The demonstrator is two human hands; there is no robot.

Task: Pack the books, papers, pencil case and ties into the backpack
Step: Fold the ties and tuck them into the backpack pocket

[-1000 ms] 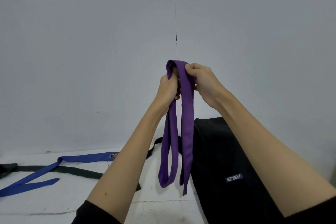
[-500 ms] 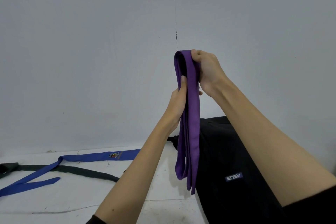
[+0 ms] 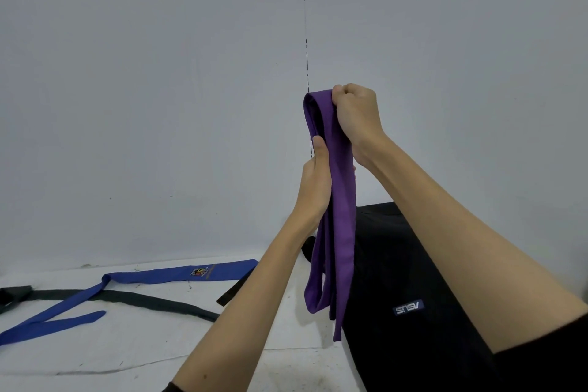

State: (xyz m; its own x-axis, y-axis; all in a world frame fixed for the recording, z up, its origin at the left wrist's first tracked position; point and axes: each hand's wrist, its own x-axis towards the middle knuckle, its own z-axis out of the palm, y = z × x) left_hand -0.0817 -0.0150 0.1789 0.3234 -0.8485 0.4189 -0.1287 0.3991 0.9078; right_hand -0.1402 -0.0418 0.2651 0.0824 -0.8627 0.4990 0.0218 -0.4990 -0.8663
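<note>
While folded several times into a hanging bundle, seen in the middle of the frame: a purple tie (image 3: 342, 216), held high before the pale wall (image 3: 159, 73), probably so that the layers fall straight and even under their own weight.

Largest first. At the lower right of the frame, a black backpack (image 3: 410, 264), lying on the white surface (image 3: 143, 344) with a small label on its face; whether open or zipped, not possible to tell from here. Placed close below the hanging tie, so likely a short way to drop the bundle in.

At the lower left, two more ties spread flat and not yet packed: a blue tie (image 3: 152, 277) with a small crest, bent back on itself, and a black tie (image 3: 127, 297) crossing under it. Well apart from the hands, just left of the backpack.

Then the hands. Right hand (image 3: 356, 118) at the top of the bundle, fingers curled tight around the upper fold, carrying the whole weight. Left hand (image 3: 313, 181) lower, thumb on the near side and fingers behind, pinching the layers together, seemingly to smooth them downward or to prepare one more fold.

Books, papers and pencil case: nowhere visible, perhaps already inside, perhaps out of frame.
</note>
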